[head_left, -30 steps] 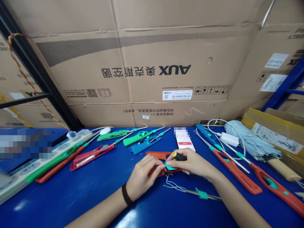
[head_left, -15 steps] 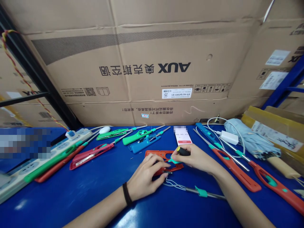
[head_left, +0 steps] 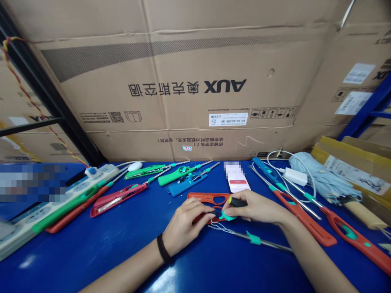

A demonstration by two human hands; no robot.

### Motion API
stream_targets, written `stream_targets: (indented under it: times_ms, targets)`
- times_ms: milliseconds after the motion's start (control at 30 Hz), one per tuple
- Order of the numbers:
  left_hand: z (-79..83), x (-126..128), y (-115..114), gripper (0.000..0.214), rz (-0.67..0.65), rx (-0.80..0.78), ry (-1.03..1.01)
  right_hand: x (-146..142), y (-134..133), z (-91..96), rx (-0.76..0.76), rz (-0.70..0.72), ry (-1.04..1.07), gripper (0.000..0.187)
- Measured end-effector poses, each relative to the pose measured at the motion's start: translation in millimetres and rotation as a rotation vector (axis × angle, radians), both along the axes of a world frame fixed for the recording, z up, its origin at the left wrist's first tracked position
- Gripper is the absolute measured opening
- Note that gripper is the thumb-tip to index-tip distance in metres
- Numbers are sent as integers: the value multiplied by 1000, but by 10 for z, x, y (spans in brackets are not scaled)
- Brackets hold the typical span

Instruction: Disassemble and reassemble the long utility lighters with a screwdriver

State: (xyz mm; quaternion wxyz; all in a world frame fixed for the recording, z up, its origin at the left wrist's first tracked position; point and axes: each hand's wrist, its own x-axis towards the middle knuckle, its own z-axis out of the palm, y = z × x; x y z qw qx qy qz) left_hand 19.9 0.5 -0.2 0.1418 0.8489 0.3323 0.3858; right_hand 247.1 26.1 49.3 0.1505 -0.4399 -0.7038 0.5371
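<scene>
On the blue table an orange lighter shell [head_left: 207, 198] lies open in front of me. My left hand [head_left: 185, 226] rests on its near edge, fingers pinched on a small black part [head_left: 214, 213]. My right hand [head_left: 255, 208] is closed round a screwdriver with a black and yellow handle [head_left: 236, 201], and its fingertips touch a teal trigger piece [head_left: 227, 216] over the shell. A metal tube with thin white wires and a teal collar [head_left: 254, 238] lies just in front of both hands.
Several long lighters in green, red, blue and orange lie left [head_left: 116, 198] and right [head_left: 305, 221]. A white power strip [head_left: 58, 203], a phone [head_left: 237, 181], a white charger [head_left: 295, 176] and a folded umbrella [head_left: 326, 183] lie around. Cardboard boxes [head_left: 189, 89] wall the back.
My left fingers moved from lying over the shell to a pinch at the small black part. The metal tube with wires shifted slightly. My right hand stayed on the screwdriver.
</scene>
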Motion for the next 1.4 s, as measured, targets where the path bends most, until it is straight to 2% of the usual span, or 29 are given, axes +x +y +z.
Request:
stream_targets:
  times_ms: [233,500,767,933,1400]
  targets:
    - [-45,1,16,20,-45,49,-15,-66,5,-50,-57,1,32,37]
    - [-3,15,0,33,-120,48,-5,-96,-4,-5,-136,-103,-44,41]
    - [2,-9,-3,29,-55,52,-3,-100,-9,-21,-200,-141,-5,39]
    - [-2,-21,-7,28,-46,20,41,-103,-10,-39,-176,-167,-18,38]
    - [25,-6,-27,23,-26,25,46,-122,15,-83,-244,-192,30,38]
